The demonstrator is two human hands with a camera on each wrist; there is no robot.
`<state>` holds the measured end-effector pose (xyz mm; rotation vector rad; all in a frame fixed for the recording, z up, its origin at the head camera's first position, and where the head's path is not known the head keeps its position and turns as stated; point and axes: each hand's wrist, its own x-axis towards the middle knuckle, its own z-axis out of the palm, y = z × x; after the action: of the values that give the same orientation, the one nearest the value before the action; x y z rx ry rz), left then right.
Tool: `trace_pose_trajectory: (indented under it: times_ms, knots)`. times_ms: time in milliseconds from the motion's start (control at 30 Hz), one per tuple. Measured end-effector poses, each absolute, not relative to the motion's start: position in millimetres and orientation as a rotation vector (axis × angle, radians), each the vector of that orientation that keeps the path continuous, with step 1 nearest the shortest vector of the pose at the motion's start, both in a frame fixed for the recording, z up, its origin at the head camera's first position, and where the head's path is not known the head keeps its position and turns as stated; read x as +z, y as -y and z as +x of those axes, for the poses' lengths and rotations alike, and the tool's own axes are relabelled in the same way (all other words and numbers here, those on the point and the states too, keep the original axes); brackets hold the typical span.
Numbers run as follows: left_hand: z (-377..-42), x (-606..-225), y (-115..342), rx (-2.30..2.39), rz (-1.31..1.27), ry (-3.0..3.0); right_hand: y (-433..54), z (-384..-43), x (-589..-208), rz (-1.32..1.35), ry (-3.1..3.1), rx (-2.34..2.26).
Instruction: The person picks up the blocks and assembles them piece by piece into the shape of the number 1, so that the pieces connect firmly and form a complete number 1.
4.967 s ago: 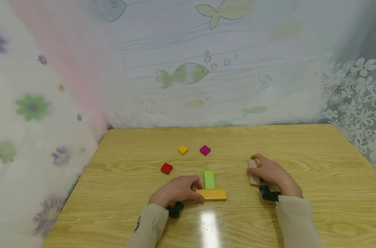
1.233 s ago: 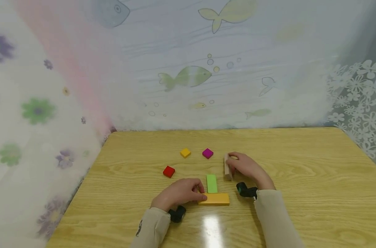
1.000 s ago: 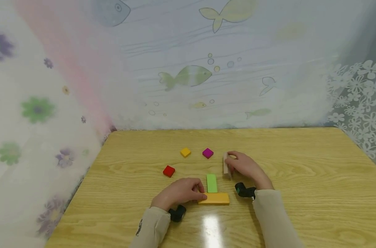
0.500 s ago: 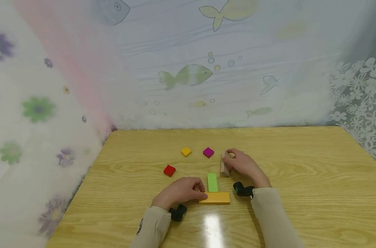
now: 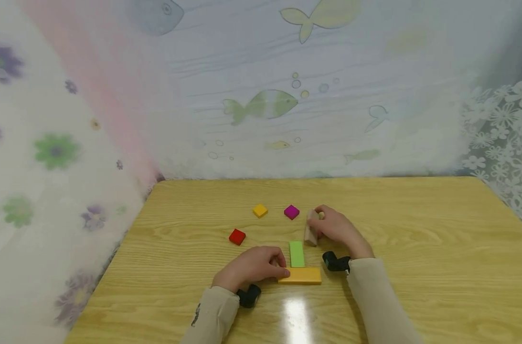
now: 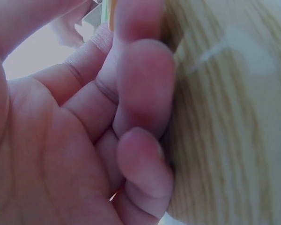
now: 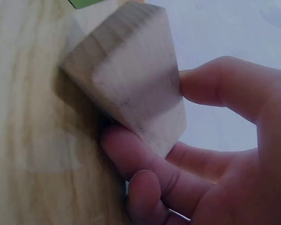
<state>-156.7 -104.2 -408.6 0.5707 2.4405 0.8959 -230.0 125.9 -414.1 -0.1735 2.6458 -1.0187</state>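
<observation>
A flat orange block (image 5: 301, 275) lies crosswise on the table, and a light green block (image 5: 297, 254) stands off its far side, end towards it. My left hand (image 5: 253, 265) pinches the orange block's left end between thumb and fingers. In the left wrist view the curled fingers (image 6: 145, 84) rest by the table and hide most of that block. My right hand (image 5: 340, 229) grips a plain wooden block (image 5: 311, 229), right of and beyond the green one. The right wrist view shows this wooden block (image 7: 136, 75) tilted, between thumb and fingers.
Three small square tiles lie further back: a red one (image 5: 237, 237) at left, a yellow one (image 5: 260, 210), and a purple one (image 5: 292, 212) near the wooden block. A patterned curtain (image 5: 261, 119) hangs behind the wooden table (image 5: 415, 215).
Over these seconds my right hand has brought the wooden block left, close to the green block, tipping it on the way. My left hand keeps its pinch on the orange block.
</observation>
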Motion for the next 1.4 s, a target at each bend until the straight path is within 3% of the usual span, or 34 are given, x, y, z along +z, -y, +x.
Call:
trace_pose_trajectory:
  times_ms: [1400]
  knots:
    - [-158,-409,104,0.871,0.572,-2.454,-118,-235,-417,-0.143,-2.655,-1.023]
